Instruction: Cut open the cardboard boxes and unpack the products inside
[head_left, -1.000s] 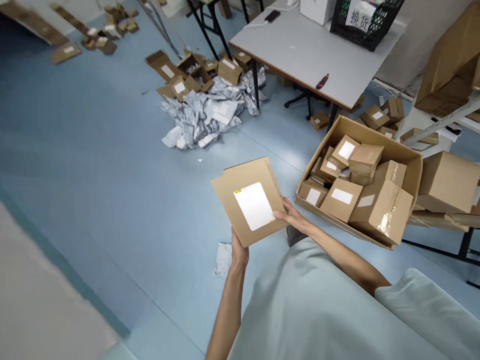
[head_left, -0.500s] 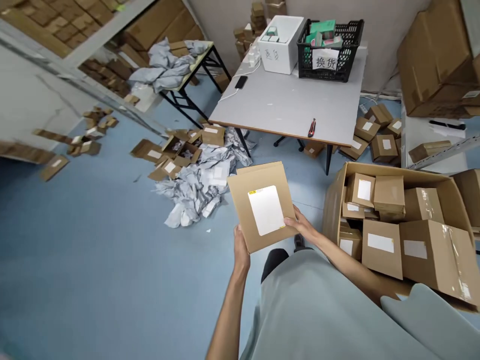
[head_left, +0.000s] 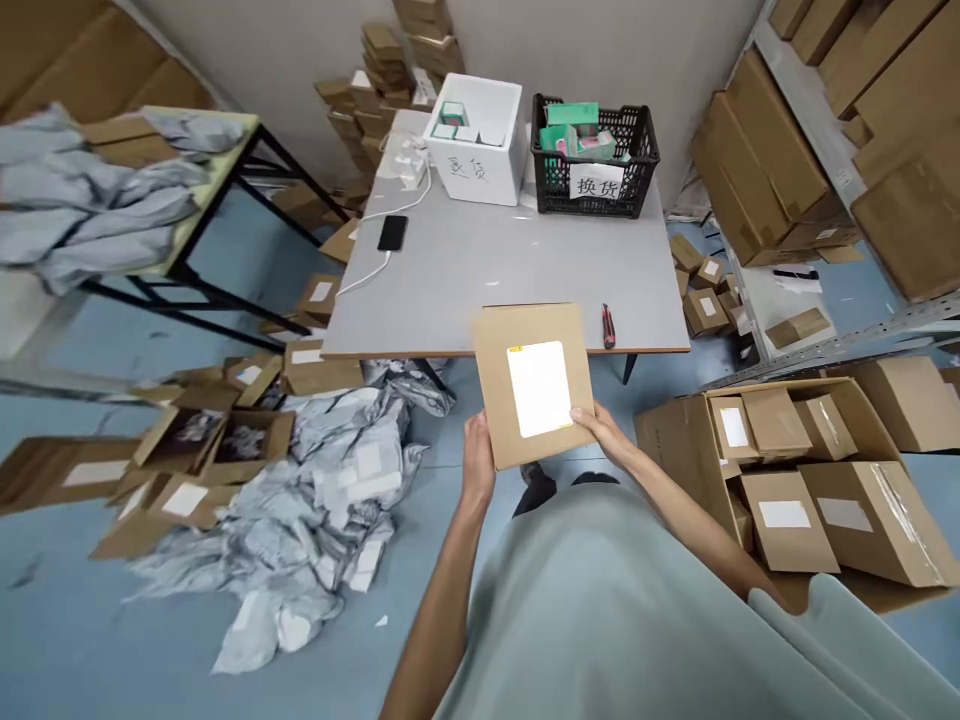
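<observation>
Between my two hands is a brown cardboard box [head_left: 495,400] with a white label [head_left: 540,390] facing up. My left hand [head_left: 478,462] grips its lower left side, fingers mostly hidden behind it. On the right side, my right hand [head_left: 600,430] holds the edge with the thumb on the label's lower corner. The box is in front of the near edge of a grey table [head_left: 465,290]. A red and black box cutter [head_left: 608,327] lies on that table, just right of the box.
On the table are a phone [head_left: 392,233] with a cable, a white foam box [head_left: 480,165] and a black crate [head_left: 596,165]. Grey plastic bags [head_left: 300,530] and opened cartons [head_left: 225,430] cover the floor at left. A large carton [head_left: 667,430] full of boxes stands at right.
My view has turned and come closer to the table, which now spans the middle. The cardboard box stays in both hands and now overlaps the table's front edge in view.
</observation>
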